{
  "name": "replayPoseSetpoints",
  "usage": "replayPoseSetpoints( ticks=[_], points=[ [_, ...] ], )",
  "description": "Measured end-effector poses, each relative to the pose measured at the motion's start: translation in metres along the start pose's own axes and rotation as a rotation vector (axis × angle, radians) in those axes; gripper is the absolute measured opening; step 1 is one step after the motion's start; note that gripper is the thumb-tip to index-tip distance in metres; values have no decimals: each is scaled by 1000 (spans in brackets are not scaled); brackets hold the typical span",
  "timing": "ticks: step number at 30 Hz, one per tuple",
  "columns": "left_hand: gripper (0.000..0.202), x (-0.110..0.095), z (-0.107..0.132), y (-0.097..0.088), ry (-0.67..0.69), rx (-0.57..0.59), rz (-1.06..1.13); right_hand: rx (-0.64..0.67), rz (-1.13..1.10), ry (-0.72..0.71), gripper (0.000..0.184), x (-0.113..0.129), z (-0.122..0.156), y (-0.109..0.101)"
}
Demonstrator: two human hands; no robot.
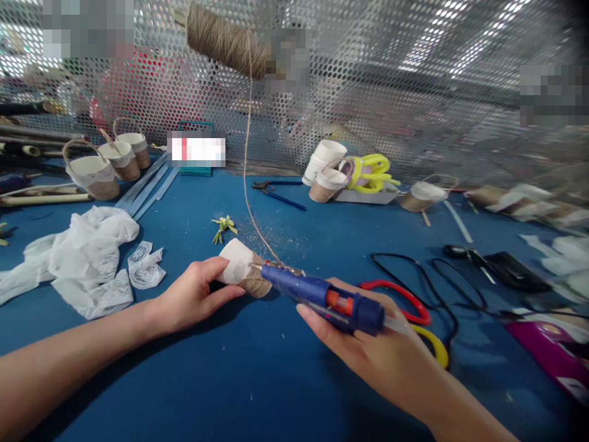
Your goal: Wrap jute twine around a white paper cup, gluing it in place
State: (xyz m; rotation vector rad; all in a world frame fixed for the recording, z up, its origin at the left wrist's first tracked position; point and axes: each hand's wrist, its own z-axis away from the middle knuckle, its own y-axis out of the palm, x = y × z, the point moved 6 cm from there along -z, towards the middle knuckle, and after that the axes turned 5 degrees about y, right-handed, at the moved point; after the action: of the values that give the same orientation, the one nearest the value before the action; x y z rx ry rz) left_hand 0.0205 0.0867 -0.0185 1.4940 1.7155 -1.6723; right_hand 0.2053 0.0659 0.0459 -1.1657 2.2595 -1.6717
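My left hand point(196, 291) is closed on a white paper cup point(235, 256) that lies tilted on its side. Brown twine point(256, 283) wraps the cup's right part, and one strand runs up from there to a large spool. In my right hand point(359, 337) is a blue hot glue gun point(306, 291), with a clear glue stick poking out of its back. Its nozzle is at the cup, by the edge of the twine; whether it touches I cannot tell. A small bunch of yellow-green leaves point(224, 228) lies just beyond the cup.
The twine spool point(225, 43) hangs before a perforated metal screen. White lace point(92, 258) is heaped at left, near finished little baskets point(94, 178) and glue sticks point(151, 181). Pliers point(280, 191), stacked cups point(324, 161), red-and-yellow-handled scissors point(405, 301) and a black cord point(414, 279) lie further right.
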Motion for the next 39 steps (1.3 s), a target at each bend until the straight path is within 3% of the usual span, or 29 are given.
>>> replayPoseSetpoints(
  ticks=[5, 25, 39],
  points=[
    [20, -1, 0, 0, 9, -5, -4, -34, 46, -33, 8, 4, 1, -1],
    [19, 1, 0, 0, 2, -5, -38, 54, -38, 26, 8, 6, -3, 0],
    [20, -1, 0, 1, 12, 12, -31, 13, -8, 3, 6, 4, 0, -1]
  ],
)
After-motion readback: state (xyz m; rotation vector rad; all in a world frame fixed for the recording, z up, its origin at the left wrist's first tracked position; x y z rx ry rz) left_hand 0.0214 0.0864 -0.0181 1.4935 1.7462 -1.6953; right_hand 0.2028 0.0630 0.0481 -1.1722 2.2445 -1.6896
